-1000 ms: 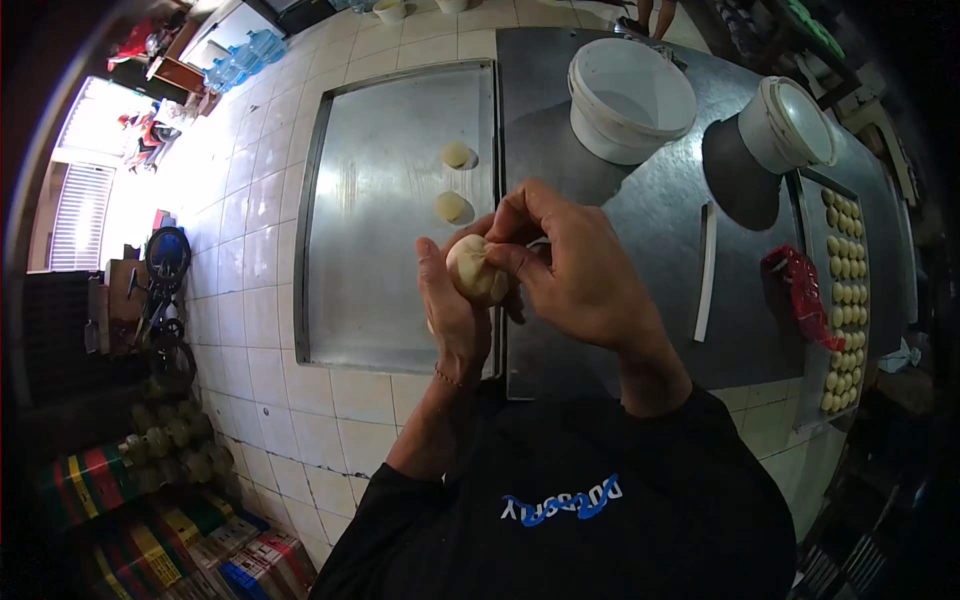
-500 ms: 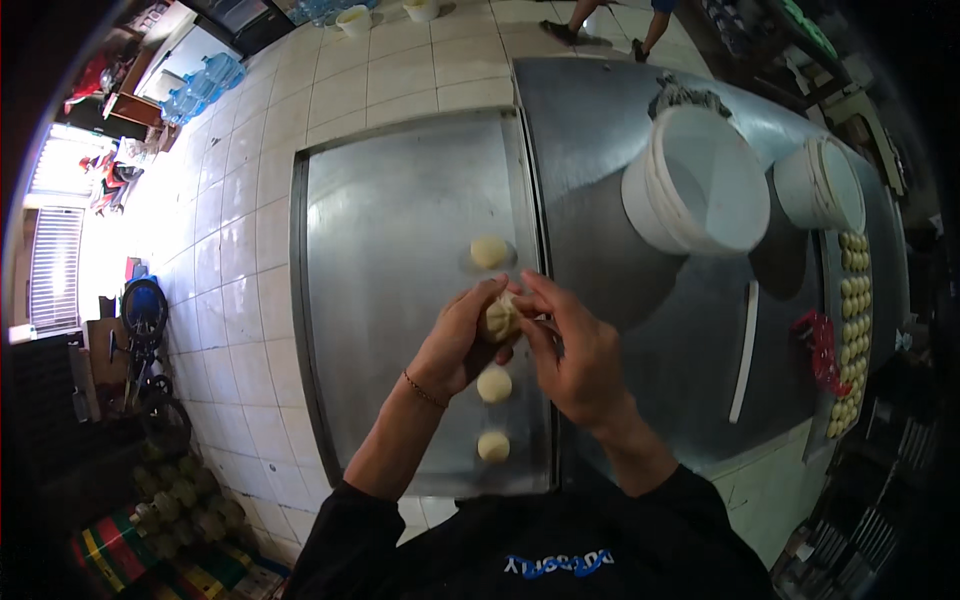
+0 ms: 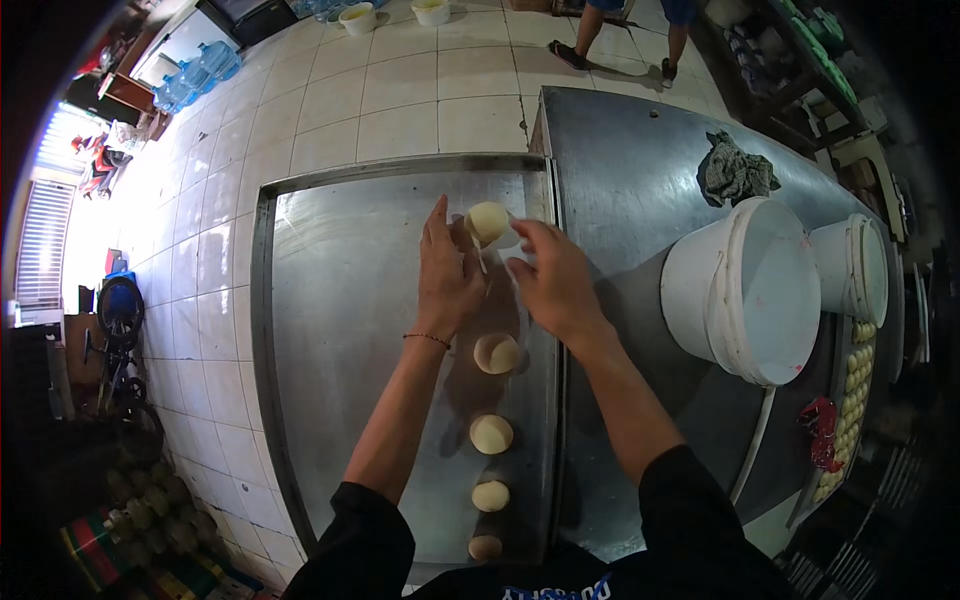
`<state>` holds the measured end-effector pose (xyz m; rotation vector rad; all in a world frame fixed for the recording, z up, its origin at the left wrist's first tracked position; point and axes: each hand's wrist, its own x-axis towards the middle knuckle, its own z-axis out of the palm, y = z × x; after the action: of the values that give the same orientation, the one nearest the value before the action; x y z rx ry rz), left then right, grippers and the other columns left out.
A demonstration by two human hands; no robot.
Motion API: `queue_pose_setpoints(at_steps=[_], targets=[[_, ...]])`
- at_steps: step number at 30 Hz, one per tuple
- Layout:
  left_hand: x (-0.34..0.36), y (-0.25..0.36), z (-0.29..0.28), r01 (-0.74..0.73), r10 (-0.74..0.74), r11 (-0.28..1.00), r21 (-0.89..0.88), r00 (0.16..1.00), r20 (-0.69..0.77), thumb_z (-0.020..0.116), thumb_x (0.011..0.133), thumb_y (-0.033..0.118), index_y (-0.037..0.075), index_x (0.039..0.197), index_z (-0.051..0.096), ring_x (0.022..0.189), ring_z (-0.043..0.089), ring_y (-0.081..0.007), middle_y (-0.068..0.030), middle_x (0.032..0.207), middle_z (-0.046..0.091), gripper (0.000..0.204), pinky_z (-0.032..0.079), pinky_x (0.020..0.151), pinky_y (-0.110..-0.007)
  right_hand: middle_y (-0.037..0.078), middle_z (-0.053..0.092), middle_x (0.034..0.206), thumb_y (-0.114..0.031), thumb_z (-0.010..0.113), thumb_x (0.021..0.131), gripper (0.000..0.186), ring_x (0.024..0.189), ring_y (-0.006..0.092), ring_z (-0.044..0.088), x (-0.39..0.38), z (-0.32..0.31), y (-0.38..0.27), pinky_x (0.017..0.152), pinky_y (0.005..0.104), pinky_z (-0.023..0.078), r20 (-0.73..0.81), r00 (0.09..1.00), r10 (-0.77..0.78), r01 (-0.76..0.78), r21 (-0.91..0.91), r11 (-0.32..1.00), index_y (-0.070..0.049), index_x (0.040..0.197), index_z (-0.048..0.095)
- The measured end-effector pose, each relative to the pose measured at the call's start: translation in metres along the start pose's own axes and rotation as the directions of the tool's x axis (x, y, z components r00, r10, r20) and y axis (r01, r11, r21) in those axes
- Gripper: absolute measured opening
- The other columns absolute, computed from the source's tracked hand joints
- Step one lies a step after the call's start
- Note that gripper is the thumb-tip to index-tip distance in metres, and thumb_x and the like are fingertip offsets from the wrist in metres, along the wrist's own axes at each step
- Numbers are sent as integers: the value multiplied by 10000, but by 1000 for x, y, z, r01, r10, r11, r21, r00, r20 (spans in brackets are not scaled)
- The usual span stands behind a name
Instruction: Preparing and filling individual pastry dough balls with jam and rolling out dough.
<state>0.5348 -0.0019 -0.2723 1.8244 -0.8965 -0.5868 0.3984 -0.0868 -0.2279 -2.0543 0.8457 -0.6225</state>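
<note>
A smooth, pale dough ball is near the far end of the metal tray, between my two hands. My left hand has its fingers extended just left of and below it. My right hand is to the ball's lower right, fingers curved and apart. A thin pale strip hangs or lies just below the ball; I cannot tell what it is. More dough balls run in a column toward me, some in my arms' shadow.
Right of the tray, a steel table holds two white buckets, a crumpled cloth, a white strip, a red bag and a tray of small dough pieces. Someone's legs stand beyond; a bicycle is left.
My hands have moved forward to the tray's far end and parted from their pinched grip on the pleated dough. The view has shifted, showing more tray and more of the other person's legs.
</note>
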Motion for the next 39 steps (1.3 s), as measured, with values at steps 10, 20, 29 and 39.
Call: queue_pose_setpoints(at_steps=[10, 20, 29, 39], targets=[[15, 7, -16, -85, 73, 992, 91, 989, 130, 463, 799, -85, -34, 1464, 84, 1244, 474, -395, -303, 1437, 323, 767, 427, 1002, -366, 229, 458, 1278, -25, 666, 767, 617, 1164, 428, 458, 44, 42, 32, 990, 464, 406, 129, 979, -156, 183, -231, 956, -15, 1332, 421], [-101, -2, -66, 194, -198, 931, -309, 980, 17, 508, 879, -29, 36, 1495, 119, 1238, 499, -283, -199, 1492, 289, 732, 439, 974, -348, 200, 392, 1319, -283, 707, 809, 486, 1185, 453, 402, 59, 57, 30, 997, 536, 383, 386, 922, -32, 223, -461, 859, -248, 1263, 535], [-301, 13, -163, 461, -471, 759, -460, 876, 100, 549, 936, 77, 50, 1438, 339, 1133, 554, -217, -150, 1405, 430, 545, 454, 948, -337, 266, 504, 1206, -360, 703, 835, 654, 1142, 445, 477, -33, 4, -29, 943, 522, 415, 313, 935, 167, -89, -249, 964, -195, 1403, 423], [-350, 37, -156, 441, -472, 687, -578, 875, 108, 537, 949, 99, 37, 1388, 405, 1059, 586, -195, -153, 1330, 496, 462, 465, 956, -355, 265, 515, 1043, -138, 633, 804, 381, 954, 417, 555, -88, 68, -31, 851, 491, 470, 123, 989, 79, -7, -496, 869, -104, 1174, 550]])
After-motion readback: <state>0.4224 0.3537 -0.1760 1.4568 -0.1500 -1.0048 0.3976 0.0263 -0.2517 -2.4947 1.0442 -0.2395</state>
